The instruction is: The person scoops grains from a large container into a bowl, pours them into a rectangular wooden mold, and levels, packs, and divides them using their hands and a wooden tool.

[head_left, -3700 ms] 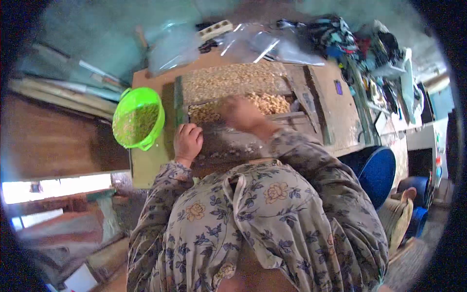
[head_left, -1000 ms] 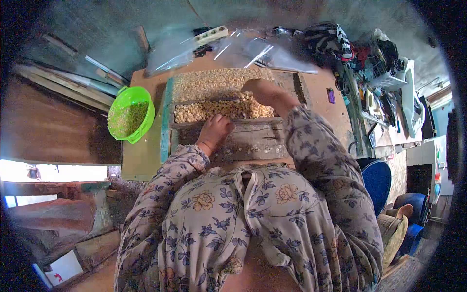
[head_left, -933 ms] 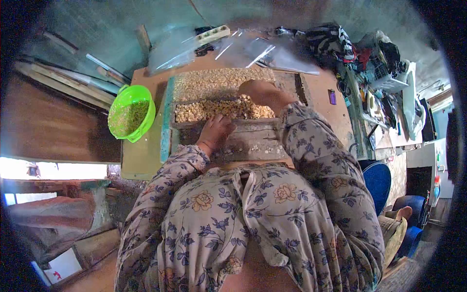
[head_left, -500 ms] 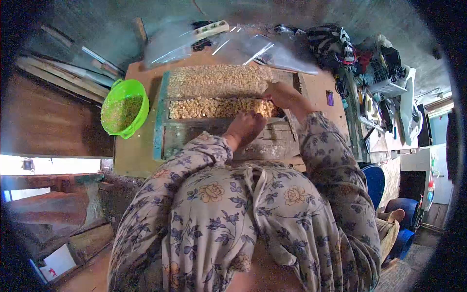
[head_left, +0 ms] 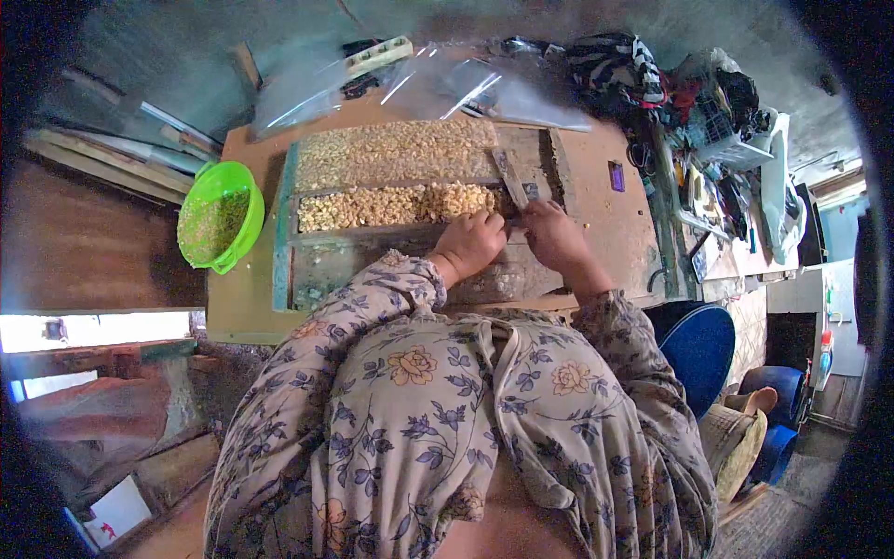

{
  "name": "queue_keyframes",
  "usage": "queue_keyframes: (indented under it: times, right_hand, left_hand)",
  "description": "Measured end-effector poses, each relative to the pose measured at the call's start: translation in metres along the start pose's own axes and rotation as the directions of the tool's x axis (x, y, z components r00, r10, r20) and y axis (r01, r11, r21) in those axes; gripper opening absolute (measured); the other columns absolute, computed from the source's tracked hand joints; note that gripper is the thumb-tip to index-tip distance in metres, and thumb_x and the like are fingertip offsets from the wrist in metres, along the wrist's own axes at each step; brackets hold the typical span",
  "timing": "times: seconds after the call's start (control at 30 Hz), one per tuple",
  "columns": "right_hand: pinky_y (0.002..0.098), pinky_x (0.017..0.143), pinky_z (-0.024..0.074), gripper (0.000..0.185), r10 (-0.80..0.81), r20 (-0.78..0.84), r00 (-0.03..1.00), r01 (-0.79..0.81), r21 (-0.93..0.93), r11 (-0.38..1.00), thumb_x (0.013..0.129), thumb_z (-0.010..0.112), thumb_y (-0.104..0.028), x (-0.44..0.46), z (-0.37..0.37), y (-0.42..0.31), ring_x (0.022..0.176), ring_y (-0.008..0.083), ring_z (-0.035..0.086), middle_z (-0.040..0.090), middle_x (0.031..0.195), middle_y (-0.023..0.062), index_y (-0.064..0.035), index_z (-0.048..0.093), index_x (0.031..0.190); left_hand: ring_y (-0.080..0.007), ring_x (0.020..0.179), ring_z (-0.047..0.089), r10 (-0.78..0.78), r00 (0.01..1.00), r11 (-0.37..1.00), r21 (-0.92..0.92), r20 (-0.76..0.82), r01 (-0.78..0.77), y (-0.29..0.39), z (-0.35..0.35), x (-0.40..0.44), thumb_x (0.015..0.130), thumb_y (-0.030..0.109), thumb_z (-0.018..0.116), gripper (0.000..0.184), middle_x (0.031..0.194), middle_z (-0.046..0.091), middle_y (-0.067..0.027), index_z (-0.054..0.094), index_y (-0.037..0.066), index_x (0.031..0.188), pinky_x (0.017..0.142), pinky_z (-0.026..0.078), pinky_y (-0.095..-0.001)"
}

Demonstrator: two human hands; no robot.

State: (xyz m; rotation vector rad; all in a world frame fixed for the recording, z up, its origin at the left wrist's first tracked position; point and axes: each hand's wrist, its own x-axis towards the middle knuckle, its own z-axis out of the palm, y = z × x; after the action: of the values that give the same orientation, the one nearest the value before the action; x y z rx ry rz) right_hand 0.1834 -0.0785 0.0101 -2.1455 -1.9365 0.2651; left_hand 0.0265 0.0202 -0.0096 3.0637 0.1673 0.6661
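Note:
A wooden frame [head_left: 282,244] lies before me, with a teal left edge. Its back section holds a flat, pressed layer of pale grain clusters [head_left: 391,154]; looser golden clusters [head_left: 391,205] fill the narrow slot in front. My left hand [head_left: 470,244] rests with curled fingers at the slot's right end, near the last clusters. Just right of it, my right hand [head_left: 556,238] has its fingers together over the lower part of a slanted wooden strip [head_left: 509,177]. What lies under the fingertips of both hands is hidden.
A green basin [head_left: 222,216] with crumbs stands at the left. Clear plastic sheets [head_left: 466,84] and a power strip [head_left: 379,57] lie behind the frame. A purple object [head_left: 616,176] sits on the right; beyond are tools and a crate [head_left: 736,149]. A blue container [head_left: 700,354] stands lower right.
My left hand has moved right along the slot to its right end. My right hand has come down from above the clusters to beside my left hand, uncovering the strip's upper part.

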Motion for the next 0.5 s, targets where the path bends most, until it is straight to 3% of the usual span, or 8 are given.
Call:
queue_keyframes:
  times: [0.03, 0.07, 0.13, 0.23, 0.33, 0.4, 0.43, 0.5]
  right_hand:
    - [0.0394, 0.077, 0.0434, 0.024, 0.034, -0.074, 0.997, -0.025, 0.124, 0.992, 0.065, 0.054, -0.007, -0.006, -0.005, -0.006, 0.089, 0.0307, 0.052, 0.053, 0.09, 0.0132, -0.0043, 0.058, 0.089]
    - [0.0394, 0.077, 0.0434, 0.024, 0.036, -0.072, 0.997, -0.026, 0.128, 0.991, 0.065, 0.054, -0.007, -0.009, -0.006, -0.011, 0.089, 0.0307, 0.052, 0.053, 0.09, 0.0132, -0.0043, 0.058, 0.089]
    - [0.0418, 0.077, 0.0439, 0.032, 0.28, -0.16, 0.947, -0.25, 0.182, 0.951, 0.064, 0.056, -0.007, -0.012, -0.009, -0.017, 0.091, 0.0344, 0.052, 0.051, 0.101, 0.0152, -0.0053, 0.056, 0.095]
    - [0.0413, 0.077, 0.0434, 0.041, 0.309, -0.185, 0.933, -0.256, 0.263, 0.93, 0.061, 0.058, -0.006, -0.015, 0.01, 0.0, 0.091, 0.0358, 0.051, 0.052, 0.1, 0.0176, -0.0061, 0.052, 0.102]
    - [0.0405, 0.077, 0.0428, 0.044, 0.415, -0.044, 0.909, -0.371, 0.366, 0.853, 0.062, 0.057, -0.004, -0.013, 0.004, 0.002, 0.091, 0.0353, 0.051, 0.054, 0.096, 0.0185, -0.0056, 0.05, 0.105]
    - [0.0398, 0.076, 0.0426, 0.042, 0.47, -0.078, 0.879, -0.392, 0.44, 0.808, 0.063, 0.057, -0.004, -0.015, 0.017, 0.004, 0.091, 0.0349, 0.052, 0.054, 0.095, 0.0188, -0.0051, 0.05, 0.105]
    - [0.0395, 0.076, 0.0425, 0.041, 0.499, -0.094, 0.862, -0.401, 0.475, 0.783, 0.064, 0.057, -0.004, -0.016, 0.025, 0.005, 0.091, 0.0347, 0.052, 0.055, 0.094, 0.019, -0.0048, 0.049, 0.105]
    - [0.0386, 0.075, 0.0422, 0.039, 0.573, -0.12, 0.811, -0.417, 0.569, 0.709, 0.066, 0.057, -0.004, -0.019, 0.04, 0.0, 0.089, 0.0341, 0.052, 0.055, 0.093, 0.0186, -0.0043, 0.048, 0.105]
  left_hand:
    - [-0.0214, 0.076, 0.052, -0.002, 1.0, 1.0, 0.001, 0.006, 0.002, 0.0, 0.001, -0.003, 0.063, 0.018, 0.052, 0.01, 0.073, 0.047, -0.0054, 0.053, 0.009, 0.058, 0.059, 0.047, -0.0333]
    - [-0.0217, 0.076, 0.052, -0.001, 1.0, 1.0, -0.014, 0.03, 0.001, 0.001, 0.002, -0.005, 0.063, 0.017, 0.052, 0.01, 0.073, 0.047, -0.0053, 0.053, 0.009, 0.058, 0.06, 0.047, -0.0335]
    - [-0.022, 0.077, 0.052, 0.006, 0.999, 1.0, -0.03, 0.053, -0.005, 0.003, 0.005, -0.005, 0.064, 0.016, 0.052, 0.01, 0.073, 0.047, -0.0052, 0.053, 0.009, 0.058, 0.062, 0.047, -0.0337]
    - [-0.023, 0.077, 0.052, -0.02, 0.998, 0.999, -0.03, 0.062, 0.022, 0.004, 0.009, -0.004, 0.065, 0.016, 0.052, 0.011, 0.074, 0.047, -0.0057, 0.053, 0.008, 0.057, 0.062, 0.047, -0.0346]
    - [-0.0233, 0.077, 0.052, -0.071, 0.994, 0.997, 0.005, 0.089, 0.071, 0.008, 0.017, -0.003, 0.067, 0.015, 0.052, 0.009, 0.076, 0.047, -0.0065, 0.055, 0.007, 0.063, 0.061, 0.046, -0.035]
    - [-0.0225, 0.079, 0.052, -0.237, 0.962, 0.971, 0.002, 0.138, 0.239, 0.012, 0.018, 0.0, 0.069, 0.015, 0.052, 0.01, 0.079, 0.047, -0.0069, 0.057, 0.007, 0.072, 0.06, 0.046, -0.0349]
    - [-0.0225, 0.079, 0.052, -0.235, 0.962, 0.971, 0.0, 0.137, 0.237, 0.012, 0.017, 0.0, 0.069, 0.015, 0.052, 0.01, 0.079, 0.047, -0.0069, 0.057, 0.007, 0.072, 0.06, 0.046, -0.0349]
    - [-0.0228, 0.077, 0.053, -0.093, 0.99, 0.996, 0.021, 0.102, 0.091, 0.015, -0.001, 0.007, 0.071, 0.015, 0.051, 0.012, 0.078, 0.048, -0.0079, 0.056, 0.007, 0.079, 0.058, 0.046, -0.0346]
